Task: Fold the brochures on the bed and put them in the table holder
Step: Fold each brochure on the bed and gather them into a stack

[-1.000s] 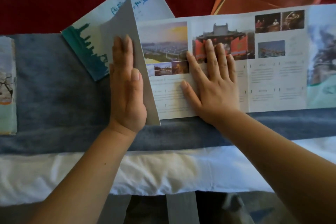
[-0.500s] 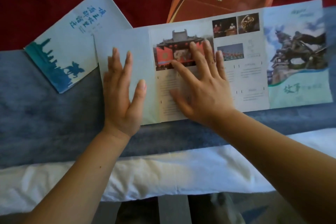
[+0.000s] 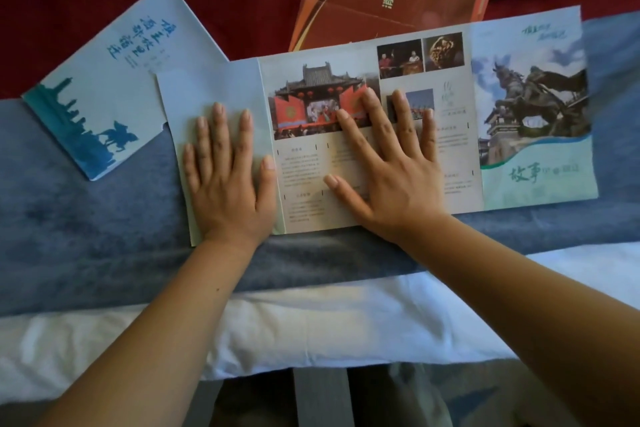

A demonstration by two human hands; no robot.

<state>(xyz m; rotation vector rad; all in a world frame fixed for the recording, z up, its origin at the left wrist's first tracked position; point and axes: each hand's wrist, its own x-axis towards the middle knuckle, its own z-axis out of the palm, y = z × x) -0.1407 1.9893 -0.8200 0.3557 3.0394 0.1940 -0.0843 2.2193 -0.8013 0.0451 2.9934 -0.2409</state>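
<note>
Two hands are lying flat with fingers straight, gripping nothing: the left hand (image 3: 227, 180) is pressing down the plain end panel (image 3: 207, 87) turned over onto the long fold-out brochure (image 3: 533, 114), while the right hand (image 3: 388, 170) is pinning the printed panels just beside it on the blue blanket (image 3: 86, 236) across the bed (image 3: 311, 322). For a clean crease, the panel edges are best being lined up with the sheet beneath before the left palm is sweeping firmly along the fold, since the soft bedding is probably giving way under pressure. Further panels are lying unfolded to the right; the table holder is not showing.
</note>
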